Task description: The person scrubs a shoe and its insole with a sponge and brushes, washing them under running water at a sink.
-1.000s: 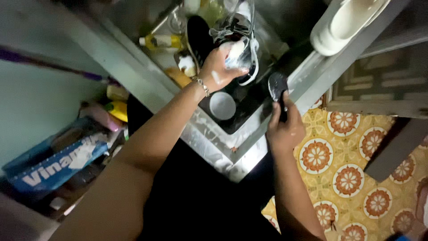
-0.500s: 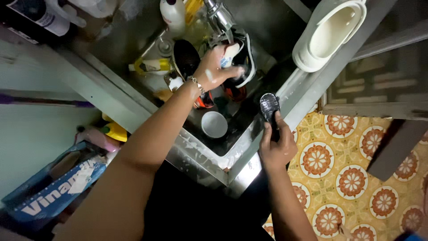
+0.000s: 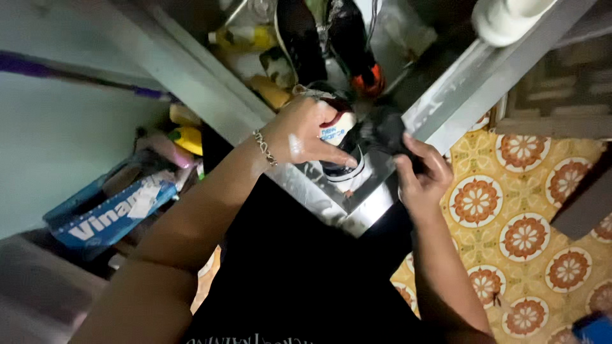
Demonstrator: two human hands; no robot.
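Step in hand: scrubbing a shoe at the steel sink (image 3: 357,220).

- Left hand (image 3: 305,132), bracelet on the wrist, is closed around a white sneaker (image 3: 341,130) with a dark sole; fingers wrap its top, thumb reaching toward the toe. The sneaker sits over the sink's near corner, just inside the rim.
- Right hand (image 3: 422,173) is clenched on a dark brush (image 3: 386,130), partly blurred. The head lies just right of the sneaker, near or touching it; contact can't be confirmed.
- Beyond the sneaker, deeper in the sink: a dark pan (image 3: 299,38) and a black item with an orange end (image 3: 363,70). Left of the sink, yellow bottles (image 3: 245,38).
- White bowl (image 3: 503,19) on the ledge right of the sink; patterned orange floor tiles (image 3: 523,236) below it.

Judgement: mid-clean. The next move likely calls for a firm left-hand hold and the sneaker turned so the bristles meet its side squarely.
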